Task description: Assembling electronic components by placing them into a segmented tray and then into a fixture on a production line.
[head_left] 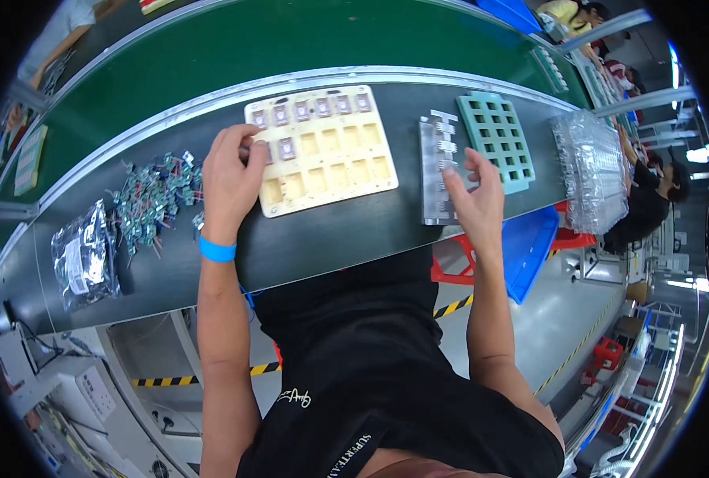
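My left hand (235, 171) is at the left edge of a cream tray (340, 177) with rows of square pockets. Its fingers are curled in beside a small part in the second row; whatever they grip is hidden. Small clear-and-dark square parts (323, 107) fill the far row, and another part (287, 148) sits in the second row. The near row's pockets hold none. My right hand (478, 195) is over the right side of a grey metal fixture (434, 175) with toothed edges. Its thumb and fingers are apart, with nothing seen between them.
Left of the tray lie a heap of small green circuit boards with wires (154, 199) and a silvery bag (85, 255). A green pocketed tray (498, 142) and stacked clear plastic trays (592, 171) stand at right. A blue bin (530, 251) is below the table edge.
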A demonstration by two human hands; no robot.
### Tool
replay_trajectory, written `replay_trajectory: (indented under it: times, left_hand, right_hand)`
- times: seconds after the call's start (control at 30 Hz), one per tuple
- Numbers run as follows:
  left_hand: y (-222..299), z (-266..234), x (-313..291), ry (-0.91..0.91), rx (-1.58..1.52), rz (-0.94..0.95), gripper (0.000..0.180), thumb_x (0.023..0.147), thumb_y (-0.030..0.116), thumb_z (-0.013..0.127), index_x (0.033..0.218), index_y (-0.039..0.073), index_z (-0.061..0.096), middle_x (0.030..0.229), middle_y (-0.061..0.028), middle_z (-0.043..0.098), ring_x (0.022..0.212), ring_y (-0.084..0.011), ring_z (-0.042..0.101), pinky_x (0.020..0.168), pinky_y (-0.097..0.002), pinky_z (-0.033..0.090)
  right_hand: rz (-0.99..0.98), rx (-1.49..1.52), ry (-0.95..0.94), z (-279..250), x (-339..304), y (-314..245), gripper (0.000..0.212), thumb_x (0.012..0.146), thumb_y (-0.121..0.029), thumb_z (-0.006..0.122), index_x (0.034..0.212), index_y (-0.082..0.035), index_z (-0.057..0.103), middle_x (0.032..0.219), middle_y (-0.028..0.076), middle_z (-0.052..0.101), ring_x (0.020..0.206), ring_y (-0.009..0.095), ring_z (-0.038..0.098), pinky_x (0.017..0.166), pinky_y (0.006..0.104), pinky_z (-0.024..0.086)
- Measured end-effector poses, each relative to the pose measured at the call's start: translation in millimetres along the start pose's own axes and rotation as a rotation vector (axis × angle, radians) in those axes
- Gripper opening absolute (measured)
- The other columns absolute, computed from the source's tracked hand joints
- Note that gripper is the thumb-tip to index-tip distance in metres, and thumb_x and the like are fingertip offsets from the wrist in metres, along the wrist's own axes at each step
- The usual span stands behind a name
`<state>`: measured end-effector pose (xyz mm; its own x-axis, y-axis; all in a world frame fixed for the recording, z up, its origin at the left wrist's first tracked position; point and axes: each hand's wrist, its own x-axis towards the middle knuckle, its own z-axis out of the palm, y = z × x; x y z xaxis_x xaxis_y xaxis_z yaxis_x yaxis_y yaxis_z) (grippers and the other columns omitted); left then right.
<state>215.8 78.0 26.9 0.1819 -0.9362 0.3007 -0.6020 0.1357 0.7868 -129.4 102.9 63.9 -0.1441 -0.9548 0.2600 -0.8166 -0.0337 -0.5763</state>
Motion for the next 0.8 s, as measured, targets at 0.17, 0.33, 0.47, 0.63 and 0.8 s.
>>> replay_trajectory:
  times: [0.17, 0.33, 0.47, 0.63, 0.8]
  left_hand:
    - [-2.5, 7.9, 0.4, 0.020, -0.051, 0.022, 0.026, 0.087, 0.010, 0.063, 0.110, -0.001, 0.064, 0.091, -0.0117, 0.063, 0.074, -0.0213, 0.062, 0.070, -0.0333, 0.052]
    - [-11.3, 10.8, -1.0, 0.030, -0.122, 0.013, 0.027, 0.090, 0.010, 0.064, 0.115, -0.001, 0.063, 0.090, -0.0102, 0.065, 0.076, -0.0170, 0.064, 0.068, -0.0306, 0.051]
    - [-11.1, 10.6, -2.5, 0.035, -0.123, -0.012, 0.029, 0.089, 0.008, 0.062, 0.117, -0.001, 0.062, 0.092, -0.0101, 0.065, 0.077, -0.0158, 0.062, 0.068, -0.0294, 0.050]
    - [-12.8, 12.6, -3.3, 0.044, -0.131, -0.032, 0.030, 0.091, 0.009, 0.060, 0.119, 0.000, 0.062, 0.092, -0.0074, 0.065, 0.078, -0.0128, 0.059, 0.068, -0.0271, 0.049]
    - [-13.0, 16.7, -1.4, 0.069, -0.156, -0.035, 0.029, 0.093, 0.009, 0.059, 0.121, 0.000, 0.061, 0.090, -0.0060, 0.064, 0.075, -0.0109, 0.056, 0.066, -0.0264, 0.048]
  right_hand:
    - [0.128, 0.120, -0.115, 15.5, -21.6, 2.0, 0.079, 0.082, -0.033, 0.075, 0.138, 0.013, 0.042, 0.127, 0.030, 0.057, 0.115, 0.039, 0.058, 0.098, 0.0413, 0.046]
    - [0.074, -0.019, -0.032, 30.2, -20.0, 13.1, 0.073, 0.082, -0.026, 0.073, 0.139, 0.007, 0.041, 0.116, 0.028, 0.059, 0.108, 0.043, 0.059, 0.092, 0.0469, 0.048]
    - [0.163, 0.047, -0.099, 26.2, -15.4, 16.2, 0.064, 0.081, -0.023, 0.071, 0.133, 0.007, 0.048, 0.116, 0.028, 0.059, 0.107, 0.044, 0.059, 0.092, 0.0471, 0.048]
    - [0.364, 0.602, -0.185, 13.0, -5.9, 28.9, 0.056, 0.080, -0.012, 0.068, 0.129, 0.010, 0.053, 0.106, 0.015, 0.067, 0.095, 0.018, 0.065, 0.083, 0.0316, 0.051]
    - [0.437, 0.946, -0.111, -27.7, 19.1, 54.2, 0.045, 0.083, -0.007, 0.067, 0.124, 0.007, 0.058, 0.104, 0.007, 0.067, 0.088, 0.011, 0.064, 0.080, 0.0268, 0.050]
